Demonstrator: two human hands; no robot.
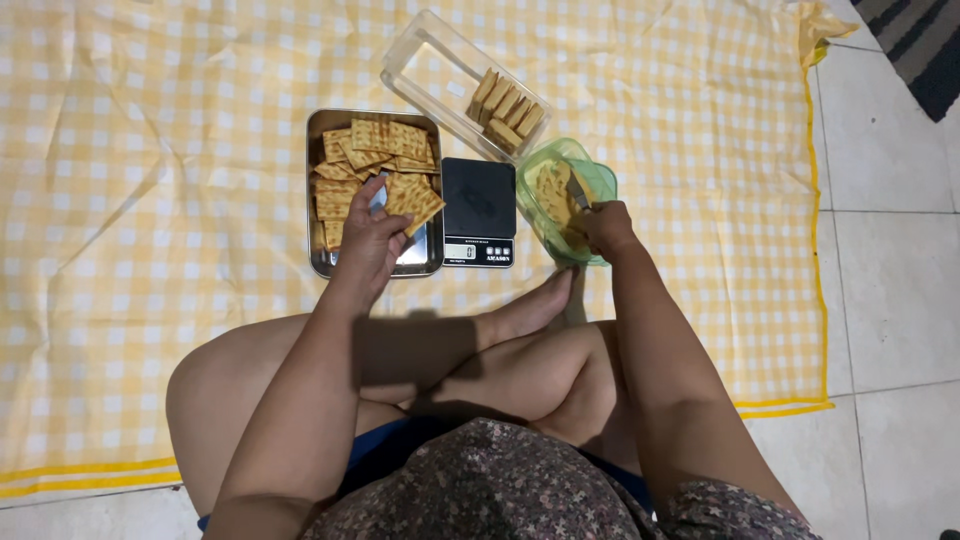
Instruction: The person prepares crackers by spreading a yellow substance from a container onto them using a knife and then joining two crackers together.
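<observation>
Black kitchen scale (478,210); clear container (432,62) holding stacked crackers (507,105); checkered cloth (170,150).

Head view, straight down, near lap.

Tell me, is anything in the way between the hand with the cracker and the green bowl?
Yes. The left hand lifts a cracker over the metal tray. A black kitchen scale sits between the tray and the green bowl, where the right hand holds a knife.
</observation>
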